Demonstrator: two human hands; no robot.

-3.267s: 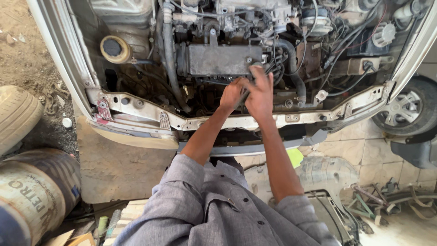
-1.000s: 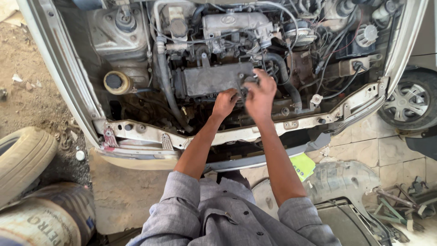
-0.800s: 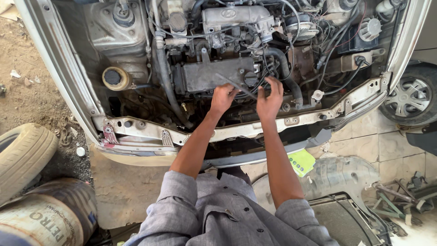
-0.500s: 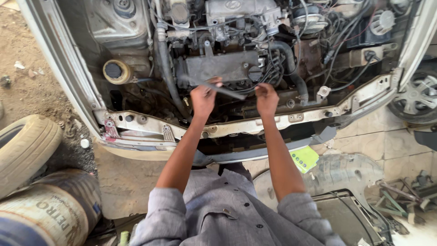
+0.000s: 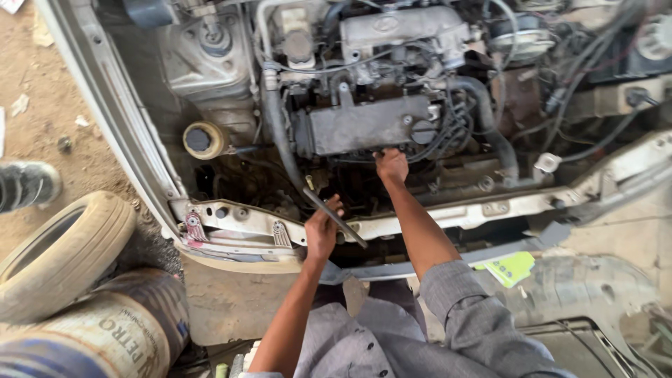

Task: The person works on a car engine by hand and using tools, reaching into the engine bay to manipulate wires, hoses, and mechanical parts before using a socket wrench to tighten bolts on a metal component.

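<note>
I lean over an open car engine bay. My left hand [image 5: 322, 229] is closed around a long dark metal wrench [image 5: 336, 218], held at a slant over the front crossmember [image 5: 238, 222]. Farther in, my right hand [image 5: 392, 166] rests against the lower front edge of the dark engine cover [image 5: 360, 124], fingers curled; whether it holds anything is hidden. Black hoses and ignition cables [image 5: 455, 122] run just right of that hand.
A yellow-capped reservoir [image 5: 201, 139] sits left in the bay. A worn tyre [image 5: 59, 255] and a barrel [image 5: 98, 336] lie at lower left. A detached bumper [image 5: 588, 294] and a green paper [image 5: 512, 268] lie at lower right. Someone's shoe [image 5: 28, 183] shows at the left edge.
My left hand has drawn back from the engine cover toward the crossmember, bringing the wrench with it. My right hand has stayed near the engine's front.
</note>
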